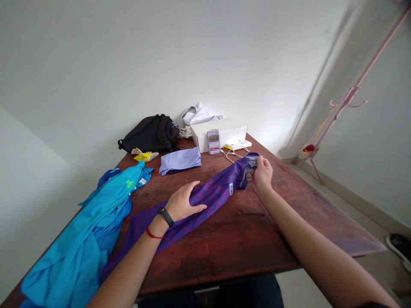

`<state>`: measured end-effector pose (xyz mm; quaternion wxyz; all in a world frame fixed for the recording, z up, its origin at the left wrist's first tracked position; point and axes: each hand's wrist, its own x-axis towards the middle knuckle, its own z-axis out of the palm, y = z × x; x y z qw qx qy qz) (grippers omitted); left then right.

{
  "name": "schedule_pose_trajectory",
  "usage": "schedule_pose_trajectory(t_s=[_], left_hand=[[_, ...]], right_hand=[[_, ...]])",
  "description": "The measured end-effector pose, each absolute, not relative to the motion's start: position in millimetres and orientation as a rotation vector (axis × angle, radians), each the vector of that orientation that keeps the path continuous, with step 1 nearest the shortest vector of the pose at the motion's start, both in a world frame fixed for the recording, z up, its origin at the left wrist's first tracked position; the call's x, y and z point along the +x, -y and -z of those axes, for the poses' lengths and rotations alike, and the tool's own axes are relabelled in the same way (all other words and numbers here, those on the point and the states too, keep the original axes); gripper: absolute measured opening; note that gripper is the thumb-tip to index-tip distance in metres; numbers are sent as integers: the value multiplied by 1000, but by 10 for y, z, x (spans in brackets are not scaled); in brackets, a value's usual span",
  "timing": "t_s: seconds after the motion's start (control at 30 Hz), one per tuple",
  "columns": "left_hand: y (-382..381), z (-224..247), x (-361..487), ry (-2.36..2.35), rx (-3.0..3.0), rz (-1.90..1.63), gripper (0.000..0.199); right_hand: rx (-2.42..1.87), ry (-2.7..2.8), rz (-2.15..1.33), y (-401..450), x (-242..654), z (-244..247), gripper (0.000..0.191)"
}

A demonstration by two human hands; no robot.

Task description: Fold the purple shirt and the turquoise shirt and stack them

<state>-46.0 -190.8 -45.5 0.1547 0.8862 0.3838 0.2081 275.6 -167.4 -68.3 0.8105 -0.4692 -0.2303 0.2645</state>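
Observation:
A purple garment with a small white label stretches diagonally over the dark red wooden table. My right hand pinches its far right end, where grey lining shows. On the garment's middle rests my left hand, thumb and fingers spread, with a black band and a red string at the wrist. To the left lies a crumpled bright blue garment. A folded lavender cloth lies beyond my left hand, with something dark beneath it.
At the back are a black backpack, a yellow and beige item, a white box, white cloth, and a white device with a cable. A pink stand is at right, a shoe on the floor.

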Motion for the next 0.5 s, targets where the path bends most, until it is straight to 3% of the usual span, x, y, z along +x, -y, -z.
schedule_pose_trajectory(t_s=[0.1,0.33,0.5], left_hand=[[1889,505,-462,-1111,2630,-575,88],[1831,556,-466,-1169,2642,-552,14],[1805,557,-466,-1157,2607,-675,8]], right_hand=[[-1080,593,-397,1663,2822,703,41],[-1153,773,-496,1636,2636,807,36],[-1122,818,-595,1655,2538,807,45]])
